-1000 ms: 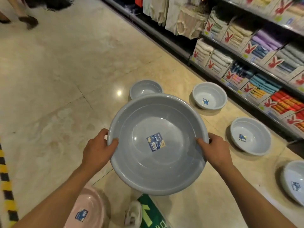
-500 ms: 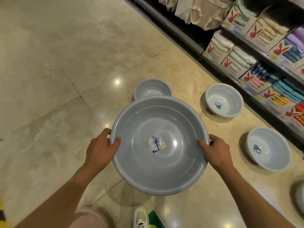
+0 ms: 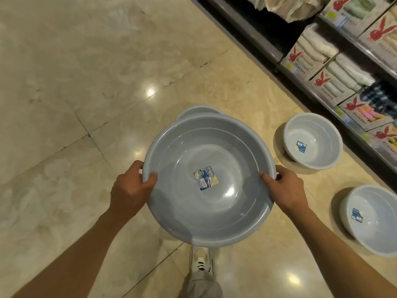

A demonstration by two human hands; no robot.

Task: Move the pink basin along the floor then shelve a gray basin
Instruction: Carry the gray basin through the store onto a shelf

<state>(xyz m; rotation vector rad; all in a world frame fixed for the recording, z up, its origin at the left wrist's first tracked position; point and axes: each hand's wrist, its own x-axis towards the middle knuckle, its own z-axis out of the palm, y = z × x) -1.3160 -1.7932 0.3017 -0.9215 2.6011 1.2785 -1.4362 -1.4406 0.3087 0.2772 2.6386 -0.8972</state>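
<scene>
While both hands clamp its rim, the gray basin (image 3: 209, 183) hangs in the air above the marble floor (image 3: 64, 104), mouth up. The left hand (image 3: 129, 190) pinches the left edge, thumb hooked inside, fingers under the lip; the right hand (image 3: 285, 190) does the same on the opposite edge. Midway between the two grips, on the basin's bottom, sits a blue and yellow sticker (image 3: 205, 178); its print is too small to read. Just beyond the far rim, another basin (image 3: 197, 110) peeks out on the floor. Right of the right hand stand two paler basins (image 3: 312, 140) (image 3: 373, 220), each with a blue label inside. Farther right, the shelf (image 3: 322, 97) holds boxed towels (image 3: 335, 76) marked with a red rabbit head and the word "PLAYBOY". Below the grips a sneaker (image 3: 200, 261) shows.
</scene>
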